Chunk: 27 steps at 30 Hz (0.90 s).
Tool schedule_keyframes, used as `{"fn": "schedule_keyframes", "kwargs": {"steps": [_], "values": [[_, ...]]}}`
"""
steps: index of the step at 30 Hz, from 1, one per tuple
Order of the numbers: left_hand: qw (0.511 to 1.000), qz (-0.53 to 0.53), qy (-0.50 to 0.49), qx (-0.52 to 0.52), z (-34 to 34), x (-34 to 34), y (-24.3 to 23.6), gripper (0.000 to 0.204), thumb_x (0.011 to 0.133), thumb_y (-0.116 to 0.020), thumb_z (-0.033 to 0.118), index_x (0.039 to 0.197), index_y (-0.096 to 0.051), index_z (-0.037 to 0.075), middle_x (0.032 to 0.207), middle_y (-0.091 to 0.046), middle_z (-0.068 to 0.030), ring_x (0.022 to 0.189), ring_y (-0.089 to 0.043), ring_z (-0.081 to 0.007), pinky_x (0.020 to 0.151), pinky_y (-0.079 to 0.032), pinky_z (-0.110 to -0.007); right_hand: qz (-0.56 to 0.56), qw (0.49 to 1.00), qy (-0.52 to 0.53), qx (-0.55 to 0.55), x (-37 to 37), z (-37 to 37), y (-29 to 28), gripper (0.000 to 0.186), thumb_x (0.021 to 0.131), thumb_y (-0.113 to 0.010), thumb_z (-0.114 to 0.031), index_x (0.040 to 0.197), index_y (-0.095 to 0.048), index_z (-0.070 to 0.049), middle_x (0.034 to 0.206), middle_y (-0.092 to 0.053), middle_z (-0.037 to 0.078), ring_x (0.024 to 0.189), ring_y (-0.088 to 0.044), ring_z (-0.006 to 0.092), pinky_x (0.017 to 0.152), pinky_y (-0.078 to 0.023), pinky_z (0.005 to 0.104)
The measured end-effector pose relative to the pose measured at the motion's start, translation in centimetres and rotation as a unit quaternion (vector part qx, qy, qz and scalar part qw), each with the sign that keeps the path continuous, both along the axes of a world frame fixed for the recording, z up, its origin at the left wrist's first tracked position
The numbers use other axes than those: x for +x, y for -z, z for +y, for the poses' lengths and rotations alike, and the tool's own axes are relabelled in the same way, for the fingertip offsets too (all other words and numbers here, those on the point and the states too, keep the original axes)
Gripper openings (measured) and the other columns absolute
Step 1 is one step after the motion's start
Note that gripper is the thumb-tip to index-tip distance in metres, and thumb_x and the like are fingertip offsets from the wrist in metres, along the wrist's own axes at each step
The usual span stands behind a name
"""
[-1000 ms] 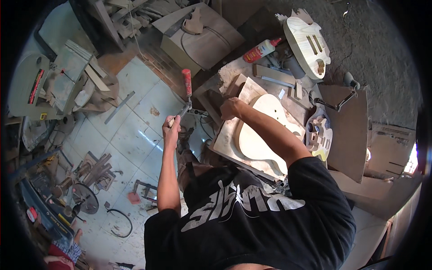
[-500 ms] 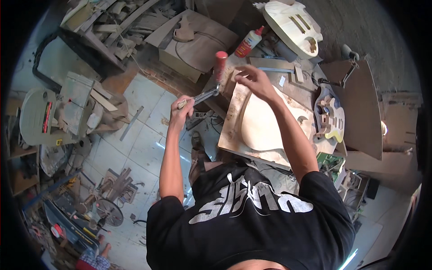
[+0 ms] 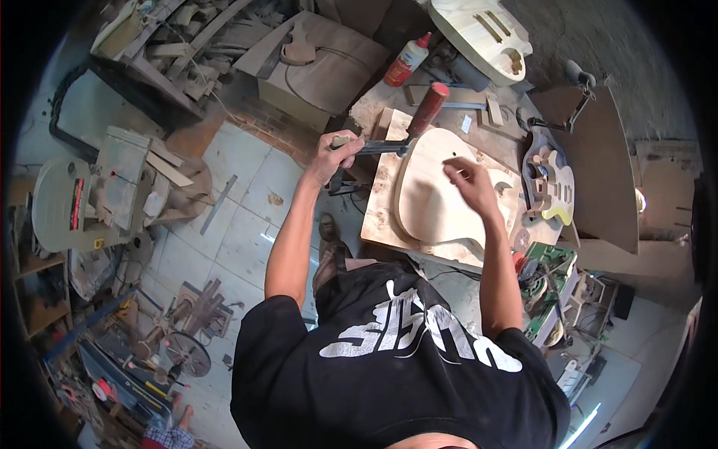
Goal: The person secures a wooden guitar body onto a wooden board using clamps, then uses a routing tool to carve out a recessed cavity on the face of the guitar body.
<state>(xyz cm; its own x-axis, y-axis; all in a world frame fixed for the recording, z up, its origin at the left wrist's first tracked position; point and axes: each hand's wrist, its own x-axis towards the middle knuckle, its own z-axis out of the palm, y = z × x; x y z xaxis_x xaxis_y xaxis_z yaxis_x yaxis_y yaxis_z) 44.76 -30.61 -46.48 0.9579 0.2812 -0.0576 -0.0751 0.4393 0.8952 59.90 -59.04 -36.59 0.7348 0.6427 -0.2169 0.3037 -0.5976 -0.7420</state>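
Observation:
In my left hand is a bar clamp with a dark metal bar and a red handle. The hand is closed around the end of the bar, at the left of the workbench. The clamp's handle end reaches over the near-left part of a pale wooden guitar body. This body lies flat on a thick, burl-patterned wooden board. Above the body's right half is my right hand, loosely bent, with nothing seen in it. Whether its fingertips touch the wood I cannot tell.
A glue bottle with a red cap stands at the back of the bench. Another guitar body lies behind it, and a cut-out one stands at right. Green machinery is near my right elbow. Scrap wood fills a bin far left.
My left hand has moved up and right, swinging the clamp's red handle over the board's edge. My right hand has come back from the board's far corner to above the guitar body.

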Motion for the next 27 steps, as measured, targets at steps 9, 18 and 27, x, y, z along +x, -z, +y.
{"fn": "schedule_keyframes", "kwargs": {"steps": [9, 18, 27], "values": [[0.997, -0.024, -0.074, -0.002, 1.4, -1.6, 0.2, 0.025, 0.091, -0.069, 0.025, 0.076, -0.062, 0.007, 0.057, -0.047, 0.0043, 0.053, -0.043, -0.0053, 0.051, -0.034, -0.025, -0.297, 0.846, -0.435, -0.082, -5.5, 10.5, 5.8, 0.025, 0.092, -0.061, -0.023, 0.103, -0.069, -0.001, 0.111, -0.067, 0.015, 0.104, -0.062, 0.0321, 0.102, -0.044, 0.0445], [0.992, 0.001, -0.125, 0.013, 3.0, -4.4, 1.4, 0.026, 0.089, -0.073, 0.027, 0.076, -0.064, 0.006, 0.057, -0.044, 0.0063, 0.052, -0.041, -0.0042, 0.049, -0.031, -0.024, -0.281, 0.616, -0.607, -0.416, -8.4, 16.2, 8.6, 0.032, 0.094, -0.05, -0.032, 0.086, -0.076, -0.016, 0.088, -0.073, 0.004, 0.088, -0.068, 0.0194, 0.076, -0.041, 0.0406], [0.996, 0.008, -0.094, 0.01, 1.0, -3.7, 2.8, 0.024, 0.088, -0.072, 0.022, 0.073, -0.063, 0.006, 0.056, -0.045, 0.0057, 0.051, -0.04, -0.0042, 0.049, -0.031, -0.023, -0.396, 0.697, -0.541, -0.253, -6.8, 10.6, 16.1, 0.024, 0.088, -0.056, -0.024, 0.092, -0.077, -0.015, 0.094, -0.073, 0.002, 0.091, -0.068, 0.0221, 0.078, -0.042, 0.0391]]}}
